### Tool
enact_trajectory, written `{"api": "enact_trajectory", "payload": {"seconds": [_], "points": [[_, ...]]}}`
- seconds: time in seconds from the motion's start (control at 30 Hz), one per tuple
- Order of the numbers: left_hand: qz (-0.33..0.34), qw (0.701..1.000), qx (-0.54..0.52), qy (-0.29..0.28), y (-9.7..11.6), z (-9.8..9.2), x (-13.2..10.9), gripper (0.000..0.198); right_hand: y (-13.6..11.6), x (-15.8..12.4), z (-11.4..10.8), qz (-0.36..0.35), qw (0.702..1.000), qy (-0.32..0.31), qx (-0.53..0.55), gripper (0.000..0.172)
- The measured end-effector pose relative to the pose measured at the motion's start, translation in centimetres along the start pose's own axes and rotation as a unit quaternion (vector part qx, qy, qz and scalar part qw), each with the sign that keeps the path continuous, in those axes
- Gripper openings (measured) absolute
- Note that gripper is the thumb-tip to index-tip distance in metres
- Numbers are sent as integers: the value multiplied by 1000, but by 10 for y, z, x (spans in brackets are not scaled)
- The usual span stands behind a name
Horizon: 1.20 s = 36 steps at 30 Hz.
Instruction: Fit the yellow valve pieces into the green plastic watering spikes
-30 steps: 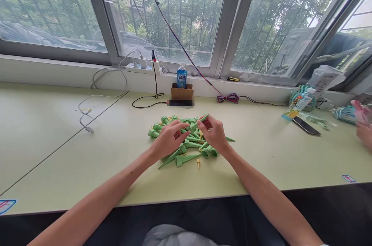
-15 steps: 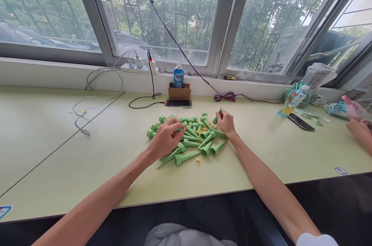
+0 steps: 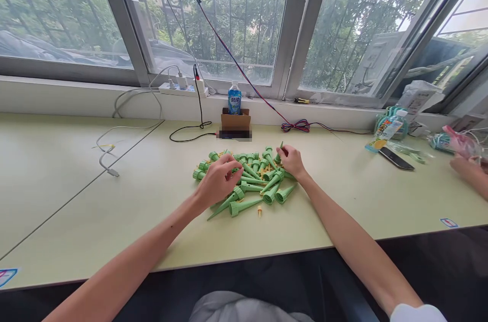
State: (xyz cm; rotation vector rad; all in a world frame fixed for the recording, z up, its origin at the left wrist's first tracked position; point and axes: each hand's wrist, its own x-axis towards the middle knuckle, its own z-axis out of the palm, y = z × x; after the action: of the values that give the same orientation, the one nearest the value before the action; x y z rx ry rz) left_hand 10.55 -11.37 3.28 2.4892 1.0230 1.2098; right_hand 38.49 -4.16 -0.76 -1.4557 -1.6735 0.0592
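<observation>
A pile of green plastic plant-watering spikes (image 3: 244, 206), hollow cones with ribbed collars, lies on the table, with small yellow pointed pieces scattered among them. One yellow piece (image 3: 260, 210) is apart at the pile's near side. At the pile's far right edge, my right hand (image 3: 293, 160) pinches a green spike (image 3: 279, 153), which stands tip up, collar down. My left hand (image 3: 219, 181) hovers over the pile's left part, fingers curled together; anything inside them is hidden.
A blue-labelled bottle (image 3: 234, 98) stands in a cardboard box (image 3: 235, 122) behind the pile. Cables (image 3: 297, 125) lie along the wall. To the right are a phone (image 3: 396, 158), a tilted bottle (image 3: 386, 131) and another person's hand (image 3: 467, 167) by a pink bag (image 3: 462, 143).
My right hand has shifted a little left and down, bringing its green spike in against the pile's far right edge. The left hand has stayed in place.
</observation>
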Motion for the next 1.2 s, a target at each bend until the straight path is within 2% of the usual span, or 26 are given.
{"api": "enact_trajectory", "payload": {"seconds": [0.33, 0.4, 0.47, 0.53, 0.6, 0.77, 0.97, 1.2], "points": [[8, 1000, 2, -1, -3, 2, -1, 19, -8, -3, -1, 14, 1000, 1, 27, 31], [8, 1000, 1, -2, -3, 2, -1, 19, -11, -4, -5, 28, 999, 23, 38, 35], [7, 1000, 0, -2, -1, 2, 0, 19, -15, -4, -10, 43, 995, 79, 54, 40], [5, 1000, 0, -3, 0, 2, 0, 19, -20, -4, -16, 46, 988, 134, 60, 35], [5, 1000, -1, -6, 1, 2, 0, 20, -24, -4, -20, 39, 987, 148, 54, 29], [8, 1000, -5, -12, 0, 2, 0, 20, -33, -7, -18, -15, 999, 47, 15, 32], [12, 1000, -10, -13, -1, 1, 0, 18, -42, -14, -11, 13, 991, -75, -107, 20], [13, 1000, -9, -17, 0, 2, 0, 17, -48, -15, -15, 46, 975, -134, -170, 19]]}}
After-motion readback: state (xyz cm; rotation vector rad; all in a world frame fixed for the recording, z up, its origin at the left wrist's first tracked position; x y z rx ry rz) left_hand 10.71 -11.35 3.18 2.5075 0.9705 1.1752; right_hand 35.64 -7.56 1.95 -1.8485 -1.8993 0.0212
